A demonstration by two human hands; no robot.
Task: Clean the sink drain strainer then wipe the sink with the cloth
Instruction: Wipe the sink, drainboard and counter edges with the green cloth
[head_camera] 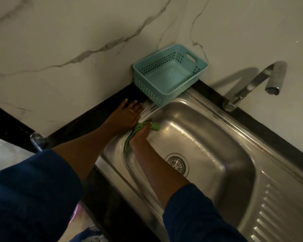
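Observation:
A steel sink [238, 154] fills the right of the head view, with the round drain strainer [177, 164] seated in its bottom. My right hand [141, 136] presses a green cloth [155, 126] against the sink's far left inner wall, near the corner. My left hand [125, 115] rests flat, fingers spread, on the black counter and the sink's rim just beside it, holding nothing. A ring shows on one finger.
A teal perforated basket [168, 74] stands on the sink's back left corner against the marble wall. A steel tap [254, 82] arches over the back edge. The ribbed draining board [278, 215] lies at the right. Black counter [87, 117] borders the sink.

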